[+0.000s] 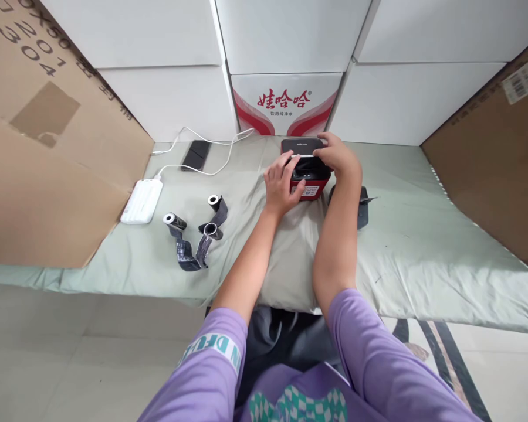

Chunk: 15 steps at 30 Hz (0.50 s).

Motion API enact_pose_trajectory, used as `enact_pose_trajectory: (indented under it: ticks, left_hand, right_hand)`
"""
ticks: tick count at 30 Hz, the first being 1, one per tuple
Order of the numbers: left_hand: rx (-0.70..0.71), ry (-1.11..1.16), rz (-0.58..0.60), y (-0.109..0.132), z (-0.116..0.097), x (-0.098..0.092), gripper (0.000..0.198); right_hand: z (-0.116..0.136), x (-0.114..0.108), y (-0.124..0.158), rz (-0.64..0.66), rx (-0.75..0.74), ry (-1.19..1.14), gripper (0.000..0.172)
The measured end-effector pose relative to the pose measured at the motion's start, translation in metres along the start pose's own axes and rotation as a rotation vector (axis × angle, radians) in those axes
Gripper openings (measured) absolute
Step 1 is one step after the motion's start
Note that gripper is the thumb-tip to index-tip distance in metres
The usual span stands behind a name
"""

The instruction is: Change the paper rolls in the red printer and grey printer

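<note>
A small red and black printer (308, 189) stands on a pale green cloth (422, 246) straight ahead of me. My left hand (281, 186) rests on its front left side, with the fingers curled over the open black middle. My right hand (339, 157) lies over its top right, fingers bent round the lid edge. A thin white strip shows between the two hands.
To the left lie three dark ribbon rolls on silvery cores (196, 234), a white power bank (142, 201) with a white cable (211, 146), and a black phone (196, 155). A dark ribbon piece (363, 205) lies right of the printer. Cardboard sheets (48, 146) and white boxes (286, 99) wall the space.
</note>
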<state>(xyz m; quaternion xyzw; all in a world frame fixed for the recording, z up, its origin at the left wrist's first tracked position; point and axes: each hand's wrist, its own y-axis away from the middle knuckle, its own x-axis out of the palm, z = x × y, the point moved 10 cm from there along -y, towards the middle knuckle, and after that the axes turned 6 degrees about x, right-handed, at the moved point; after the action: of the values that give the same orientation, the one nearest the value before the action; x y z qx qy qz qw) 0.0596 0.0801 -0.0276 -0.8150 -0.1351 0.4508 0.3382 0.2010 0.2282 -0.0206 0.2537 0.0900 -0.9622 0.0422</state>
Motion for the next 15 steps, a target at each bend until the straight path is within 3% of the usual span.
enact_pose_trajectory:
  ticks: [8,15]
  left_hand:
    - [-0.044,0.014,0.017,-0.001,0.001,-0.001,0.047]
    - [-0.125,0.036,-0.028,-0.001,0.010,0.002,0.038]
  right_hand:
    - [-0.029,0.005,-0.009,0.054,0.173,-0.044,0.041]
    - [-0.026,0.005,-0.017,0.044,0.070,-0.176,0.031]
